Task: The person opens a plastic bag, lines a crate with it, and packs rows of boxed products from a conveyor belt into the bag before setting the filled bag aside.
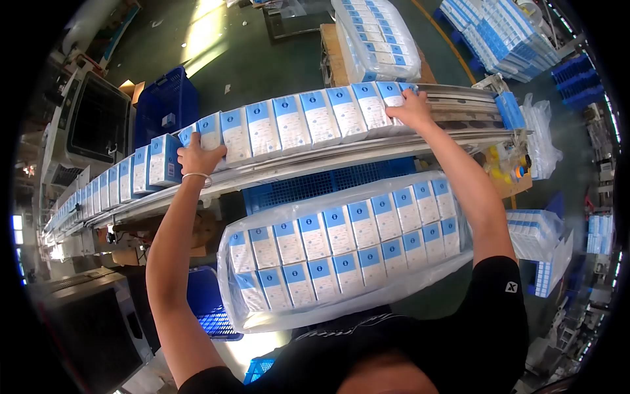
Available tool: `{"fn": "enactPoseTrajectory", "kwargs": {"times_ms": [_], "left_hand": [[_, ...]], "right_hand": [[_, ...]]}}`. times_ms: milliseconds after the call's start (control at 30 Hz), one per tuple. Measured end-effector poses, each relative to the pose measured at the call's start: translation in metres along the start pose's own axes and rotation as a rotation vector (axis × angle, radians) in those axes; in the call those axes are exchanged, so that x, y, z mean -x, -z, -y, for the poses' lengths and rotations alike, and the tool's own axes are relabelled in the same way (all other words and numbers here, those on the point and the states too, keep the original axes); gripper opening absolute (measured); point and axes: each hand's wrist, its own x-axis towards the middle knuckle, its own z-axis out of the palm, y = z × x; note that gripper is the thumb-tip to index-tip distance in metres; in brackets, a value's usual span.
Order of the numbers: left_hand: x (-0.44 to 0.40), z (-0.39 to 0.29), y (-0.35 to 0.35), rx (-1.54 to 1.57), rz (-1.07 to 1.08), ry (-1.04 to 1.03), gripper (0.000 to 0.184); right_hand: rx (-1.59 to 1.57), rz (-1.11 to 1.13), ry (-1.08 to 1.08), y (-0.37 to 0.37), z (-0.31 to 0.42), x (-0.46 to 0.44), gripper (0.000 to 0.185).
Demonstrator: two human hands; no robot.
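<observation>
A long row of blue-and-white packs [293,125] stands side by side on a metal conveyor [367,146]. My left hand [199,157] grips the left part of this row, with its fingers over a pack's top and its thumb against the front. At the row's right end, my right hand [413,109] is pressed around the last packs, so the row is squeezed between both hands. Nearer to my body, a clear plastic bag [275,320] holds two rows of similar packs [360,218].
More packs [125,178] run down the conveyor to the left. Blue crates [172,98] stand behind and below it. A wrapped bundle of packs [380,39] sits on a cardboard box across the conveyor. Stacked bundles [502,36] are at the far right, near a crumpled plastic bag [541,134].
</observation>
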Motion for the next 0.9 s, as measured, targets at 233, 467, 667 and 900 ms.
{"fn": "enactPoseTrajectory", "kwargs": {"times_ms": [233,467,667,900], "left_hand": [[0.016,-0.008,-0.001,0.147,-0.07,-0.055,0.082],[0.048,0.033,0.03,0.564,-0.284,-0.419,0.078],[0.268,0.079,0.038,0.202,-0.219,-0.388,0.084],[0.388,0.141,0.004,0.102,0.251,-0.272,0.086]], "right_hand": [[-0.186,0.024,0.044,0.009,-0.034,-0.003,0.074],[-0.346,-0.445,0.384,0.081,-0.067,0.051,0.06],[-0.146,-0.292,0.248,0.073,-0.14,0.24,0.063],[0.077,0.105,0.114,0.053,-0.201,0.341,0.063]]}}
